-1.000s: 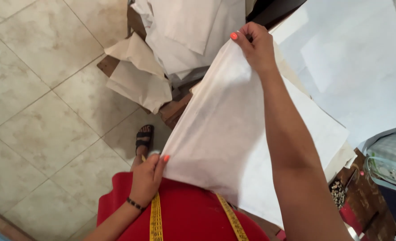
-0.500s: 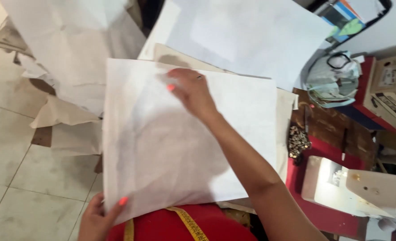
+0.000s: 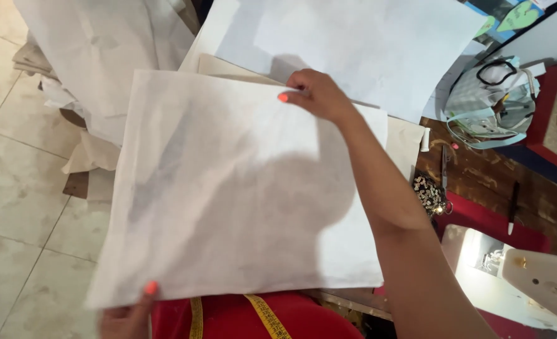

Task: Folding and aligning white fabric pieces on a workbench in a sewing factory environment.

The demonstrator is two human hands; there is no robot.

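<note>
A large sheet of thin white fabric (image 3: 228, 188) is spread flat in front of me, covering most of the view. My right hand (image 3: 319, 95) grips its far edge near the top middle, thumb on top. My left hand (image 3: 128, 314) pinches the near left corner at the bottom, mostly hidden under the sheet. The sheet hangs partly over the table's left edge above the tiled floor.
More white sheets (image 3: 353, 44) lie on the wooden table (image 3: 479, 176) beyond. A white sewing machine (image 3: 529, 276) stands at the lower right, near a pen (image 3: 512, 207), scissors (image 3: 446, 169) and a bag (image 3: 488, 107). A heap of white cloth (image 3: 96, 56) sits over the floor at left.
The sheet went from hanging upright over the floor to lying spread flat over the table edge. My right hand moved to its far edge and the view swung right.
</note>
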